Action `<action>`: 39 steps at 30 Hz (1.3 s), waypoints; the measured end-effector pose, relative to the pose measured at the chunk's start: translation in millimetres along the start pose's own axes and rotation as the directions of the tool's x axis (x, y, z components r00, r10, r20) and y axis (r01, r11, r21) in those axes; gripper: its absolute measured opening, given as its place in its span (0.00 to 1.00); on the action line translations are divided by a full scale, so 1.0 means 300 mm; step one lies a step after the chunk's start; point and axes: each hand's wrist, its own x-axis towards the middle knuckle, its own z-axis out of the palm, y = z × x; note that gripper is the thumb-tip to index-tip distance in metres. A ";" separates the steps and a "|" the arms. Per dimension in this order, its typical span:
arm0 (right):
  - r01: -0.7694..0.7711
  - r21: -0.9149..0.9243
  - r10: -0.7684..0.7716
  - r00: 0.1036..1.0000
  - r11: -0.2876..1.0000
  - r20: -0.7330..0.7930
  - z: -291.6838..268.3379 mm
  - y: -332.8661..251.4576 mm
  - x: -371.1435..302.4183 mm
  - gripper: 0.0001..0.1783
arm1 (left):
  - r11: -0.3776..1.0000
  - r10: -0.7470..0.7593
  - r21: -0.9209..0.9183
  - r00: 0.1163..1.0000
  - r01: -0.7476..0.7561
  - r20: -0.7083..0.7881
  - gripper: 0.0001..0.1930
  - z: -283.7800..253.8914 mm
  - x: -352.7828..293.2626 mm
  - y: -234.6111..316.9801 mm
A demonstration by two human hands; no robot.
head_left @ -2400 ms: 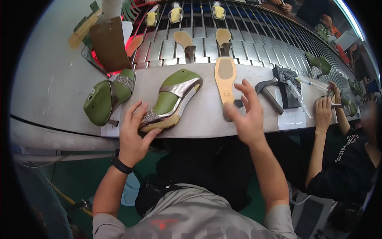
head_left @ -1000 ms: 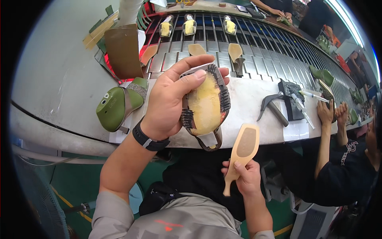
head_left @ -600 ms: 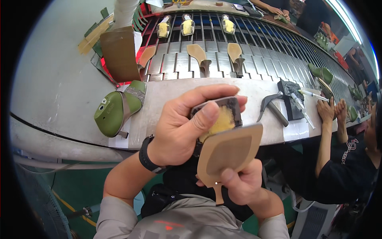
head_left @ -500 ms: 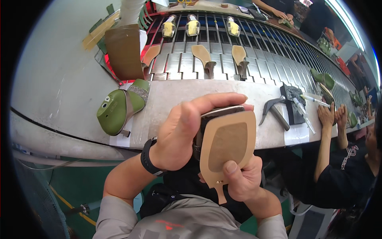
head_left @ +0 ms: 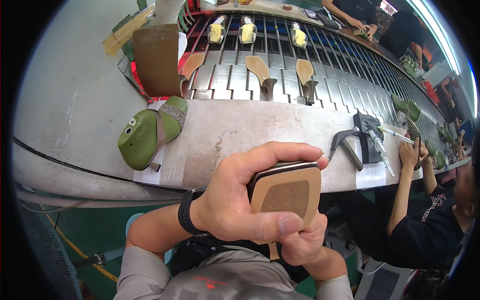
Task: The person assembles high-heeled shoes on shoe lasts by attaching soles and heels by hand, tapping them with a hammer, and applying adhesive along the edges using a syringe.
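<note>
A tan shoe sole (head_left: 306,200) with a darker brown panel is held in front of my chest, squared toe end away from me. My left hand (head_left: 240,195) wraps round its left side, fingers along the toe edge and thumb lying across the sole's face. From below, my right hand (head_left: 306,245) grips its narrow waist. Behind the sole a dark layered edge shows; what it belongs to is mostly hidden by my left hand. On the bench to the left lies a green shoe last (head_left: 145,140) with a strap and a glittery band on it.
Beyond the bench (head_left: 240,127) runs a slatted metal conveyor (head_left: 225,77) carrying tan heeled soles (head_left: 257,69) and lasts with yellow pads (head_left: 247,32). A hammer (head_left: 345,145), a black block (head_left: 367,140) and syringes (head_left: 382,150) lie at right, near a co-worker's hands (head_left: 410,155). A brown board (head_left: 156,60) stands at left.
My left thumb has come down across the sole's face. Both hands and the sole have moved nearer my body, and the sole has tilted away, showing less of its length.
</note>
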 end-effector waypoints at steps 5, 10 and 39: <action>-0.058 0.006 0.058 0.998 0.998 -0.004 0.000 -0.007 -0.003 0.08 | 0.999 0.009 0.050 1.000 -0.009 -0.006 0.41 0.003 -0.002 0.009; -0.039 0.050 0.038 0.999 0.998 0.008 -0.001 0.023 -0.024 0.08 | 0.980 -0.185 -0.085 0.981 0.180 -0.052 0.35 0.005 -0.002 0.051; -0.399 0.145 0.414 0.905 0.905 -0.094 -0.156 -0.083 0.193 0.24 | 0.948 -0.045 -0.309 0.996 0.068 0.082 0.29 -0.084 0.261 -0.115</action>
